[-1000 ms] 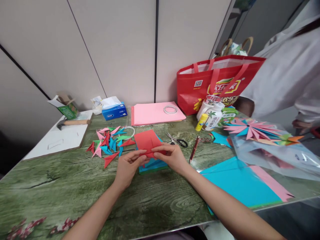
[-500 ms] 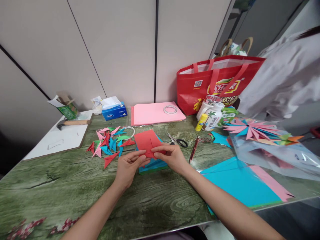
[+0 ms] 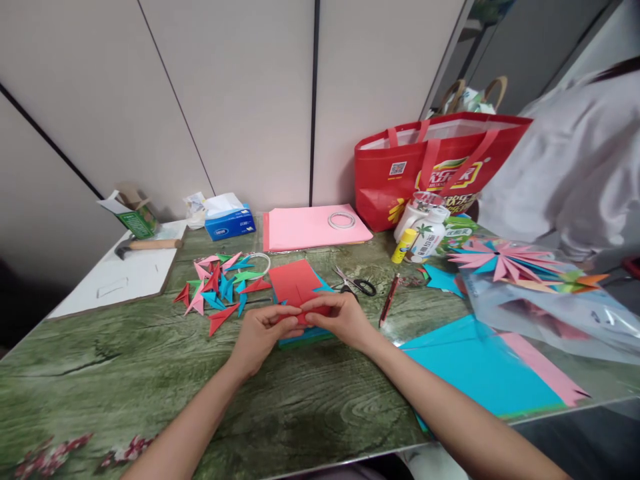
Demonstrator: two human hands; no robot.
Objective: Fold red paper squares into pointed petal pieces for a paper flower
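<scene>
Red paper (image 3: 294, 283) with a crease line lies over a stack of blue and green sheets (image 3: 310, 335) in front of me. At its near edge, my left hand (image 3: 267, 330) and my right hand (image 3: 340, 319) pinch a red folded part between thumbs and fingers, the fingertips almost meeting. My fingers cover much of this part, so I cannot tell whether it is a separate piece or the top sheet's own edge. Left of the stack lie several folded paper pieces (image 3: 213, 287) in red, pink, blue and green. Scissors (image 3: 356, 283) rest just beyond my right hand.
Pink paper (image 3: 305, 227) with a ring (image 3: 341, 220) lies at the back. A tissue box (image 3: 230, 224) and a hammer (image 3: 150, 245) are left. Rightward are a pen (image 3: 389, 300), glue stick (image 3: 404, 245), red bag (image 3: 390, 177), blue sheets (image 3: 480, 370) and a person in a pale top (image 3: 585, 153).
Both hands have drawn closer together along the red paper's near edge, the left one shifting right. The fingertips now almost touch. The other things on the table stay where they were.
</scene>
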